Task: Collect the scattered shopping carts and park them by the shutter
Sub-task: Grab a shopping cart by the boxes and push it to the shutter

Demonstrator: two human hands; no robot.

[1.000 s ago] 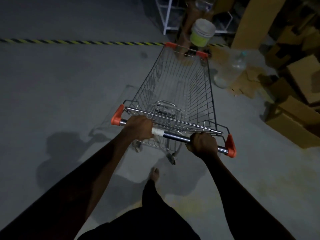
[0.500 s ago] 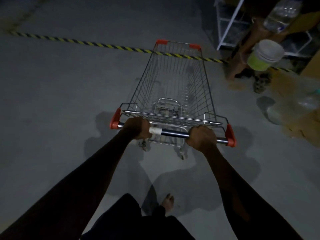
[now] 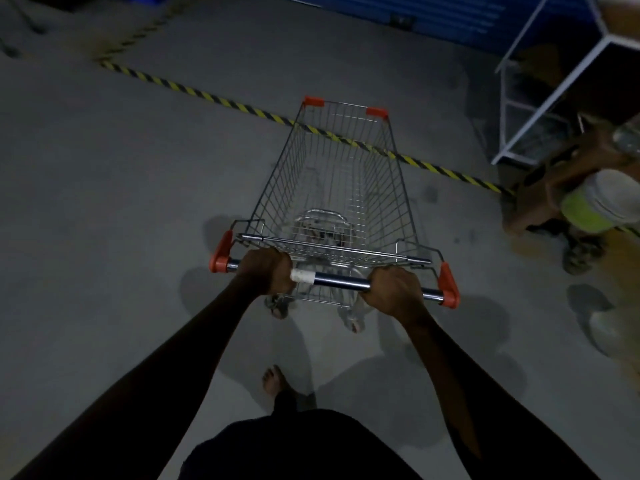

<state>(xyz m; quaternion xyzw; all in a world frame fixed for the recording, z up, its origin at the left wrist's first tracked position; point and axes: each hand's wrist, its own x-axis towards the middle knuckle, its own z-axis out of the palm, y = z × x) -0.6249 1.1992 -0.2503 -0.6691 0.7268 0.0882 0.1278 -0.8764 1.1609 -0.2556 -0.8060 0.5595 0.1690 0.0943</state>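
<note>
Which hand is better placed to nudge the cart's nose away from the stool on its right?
The right hand, probably: it grips the handle near the end on the side of the stool, so pushing there should swing the cart left. The left hand grips the far end.

floor (image 3: 104,237): grey concrete | hazard tape (image 3: 207,97): yellow-black | shelf frame (image 3: 554,99): white | light: dim

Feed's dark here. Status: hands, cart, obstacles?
Left hand, right hand gripping the handle. Cart front over striped line. Rack and bucket close on right.

No text, label, brand or number can be read anywhere.
</note>
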